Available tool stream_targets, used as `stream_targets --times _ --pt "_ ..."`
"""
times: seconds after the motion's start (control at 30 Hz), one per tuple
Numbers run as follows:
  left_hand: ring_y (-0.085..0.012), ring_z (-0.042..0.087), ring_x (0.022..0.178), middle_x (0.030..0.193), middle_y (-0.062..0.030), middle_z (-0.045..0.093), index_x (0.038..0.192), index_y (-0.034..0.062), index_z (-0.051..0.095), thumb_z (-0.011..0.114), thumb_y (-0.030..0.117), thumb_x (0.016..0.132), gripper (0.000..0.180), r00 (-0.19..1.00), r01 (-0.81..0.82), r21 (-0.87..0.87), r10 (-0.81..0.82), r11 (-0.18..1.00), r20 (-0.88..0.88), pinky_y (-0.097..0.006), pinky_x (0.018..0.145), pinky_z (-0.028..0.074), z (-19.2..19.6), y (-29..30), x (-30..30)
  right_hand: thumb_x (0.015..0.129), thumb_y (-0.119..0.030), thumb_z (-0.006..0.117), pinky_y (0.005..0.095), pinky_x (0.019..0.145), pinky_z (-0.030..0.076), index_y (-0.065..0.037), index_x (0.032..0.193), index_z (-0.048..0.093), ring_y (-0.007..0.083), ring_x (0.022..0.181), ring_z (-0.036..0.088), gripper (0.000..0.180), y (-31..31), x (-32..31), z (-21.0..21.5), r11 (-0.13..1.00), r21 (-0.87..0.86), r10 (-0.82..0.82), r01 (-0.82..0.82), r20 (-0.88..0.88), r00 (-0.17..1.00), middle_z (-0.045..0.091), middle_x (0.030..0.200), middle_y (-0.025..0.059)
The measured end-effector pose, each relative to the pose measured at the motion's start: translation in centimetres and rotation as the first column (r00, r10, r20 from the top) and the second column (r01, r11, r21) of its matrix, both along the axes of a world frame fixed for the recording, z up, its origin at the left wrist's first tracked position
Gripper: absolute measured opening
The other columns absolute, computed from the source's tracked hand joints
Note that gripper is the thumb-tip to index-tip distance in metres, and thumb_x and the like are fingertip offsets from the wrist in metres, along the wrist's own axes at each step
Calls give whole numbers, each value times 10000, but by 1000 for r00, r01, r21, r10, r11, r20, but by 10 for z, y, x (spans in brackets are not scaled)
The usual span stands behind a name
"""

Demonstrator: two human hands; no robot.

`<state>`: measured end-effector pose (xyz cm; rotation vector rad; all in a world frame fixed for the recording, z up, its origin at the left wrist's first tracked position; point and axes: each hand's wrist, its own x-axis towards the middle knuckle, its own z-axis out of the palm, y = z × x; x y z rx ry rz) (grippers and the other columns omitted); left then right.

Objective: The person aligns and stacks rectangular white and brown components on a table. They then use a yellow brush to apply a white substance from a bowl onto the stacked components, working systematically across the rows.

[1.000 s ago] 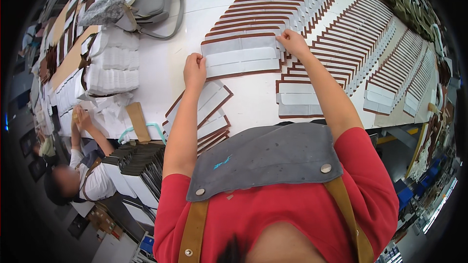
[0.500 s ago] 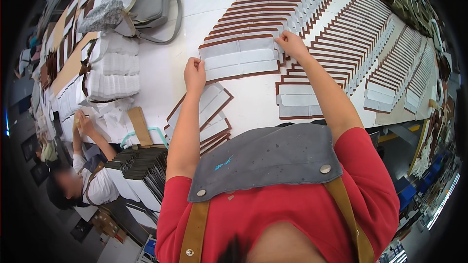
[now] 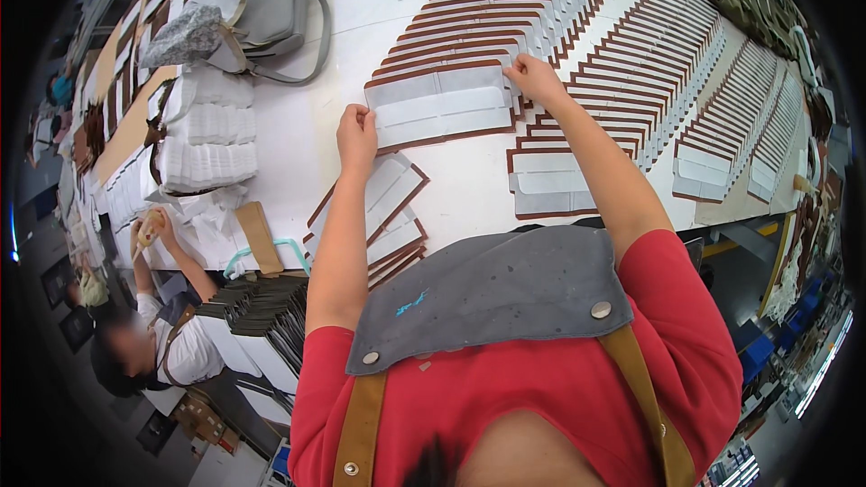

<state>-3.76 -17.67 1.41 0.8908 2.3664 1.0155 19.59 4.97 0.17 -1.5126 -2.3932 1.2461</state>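
My left hand [image 3: 357, 133] is closed in a pinch at the left edge of a flat rectangular panel [image 3: 442, 106], pale grey with a brown border. Its right end is pinched by my right hand [image 3: 536, 81]. The panel lies at the near end of a long overlapping row of similar panels [image 3: 483, 20], each set slightly behind the one before. Below my left hand, a few loose panels [image 3: 393, 194] rest at an angle, partly covered by my forearm. Another overlapping row [image 3: 552, 182] runs beside my right forearm.
Smaller rows of panels [image 3: 702, 173] spread to the right on the white table [image 3: 302, 122]. A grey bag [image 3: 275, 13] and white bundles [image 3: 212, 122] lie on the left. Beyond a dark stack [image 3: 257, 311], a co-worker's hands [image 3: 155, 227] hold something tan.
Both my hands keep their pinch on the panel, which stays almost in place. The view has shifted slightly. At the left, the co-worker's hands have lifted something tan into sight.
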Motion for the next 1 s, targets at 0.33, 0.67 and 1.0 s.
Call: stream_targets --times 0.33,0.67,1.0 --pt "-251 489 981 1047 -84 497 1064 89 510 592 100 767 308 772 165 -169 -234 972 -591 -397 830 384 23 9 8 756 -260 633 279 519 445 -26 746 552 134 536 535 248 17 -9 10 958 -253 -164 131 -111 980 581 636 58" --pt "-266 383 1174 1232 -53 465 1058 138 567 589 160 772 288 638 617 -130 -590 777 -495 -470 950 289 3 73 89 709 -168 640 265 523 442 -41 717 533 114 533 534 167 17 -13 -9 963 -212 -220 168 -249 943 567 621 41" --pt "-245 364 1184 1242 -23 444 1065 186 538 596 184 767 303 641 587 -184 -591 789 -490 -478 960 261 -6 72 90 764 -169 561 327 590 439 -50 823 542 227 647 565 133 -24 48 26 997 14 78 -78 -17 997 564 671 85"
